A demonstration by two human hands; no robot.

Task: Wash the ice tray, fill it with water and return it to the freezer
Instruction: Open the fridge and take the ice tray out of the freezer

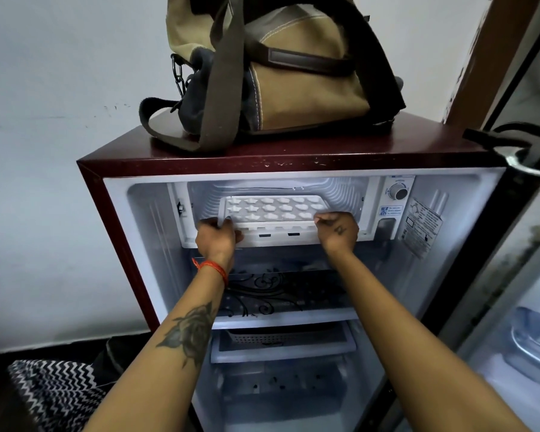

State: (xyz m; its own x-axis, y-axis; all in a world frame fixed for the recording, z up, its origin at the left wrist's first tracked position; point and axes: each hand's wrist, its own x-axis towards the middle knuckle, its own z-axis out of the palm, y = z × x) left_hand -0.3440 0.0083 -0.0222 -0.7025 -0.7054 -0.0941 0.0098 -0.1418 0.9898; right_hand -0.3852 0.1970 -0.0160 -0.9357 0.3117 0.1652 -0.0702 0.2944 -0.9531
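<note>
A white ice tray (273,208) with star and cloud shaped cells lies level at the mouth of the freezer compartment (340,190), at the top of the open maroon fridge (113,194). My left hand (217,233) grips the tray's near left corner. My right hand (337,230) grips its near right corner. Both forearms reach up from below. The tray's far edge is inside the compartment, while its near edge overhangs the freezer's front lip (278,240).
A tan canvas backpack (281,67) sits on the fridge top. The thermostat dial (399,192) is right of the freezer. Below are a patterned glass shelf (281,294) and a crisper drawer (281,344). The open door (518,307) stands at right, a zigzag cloth (53,394) lower left.
</note>
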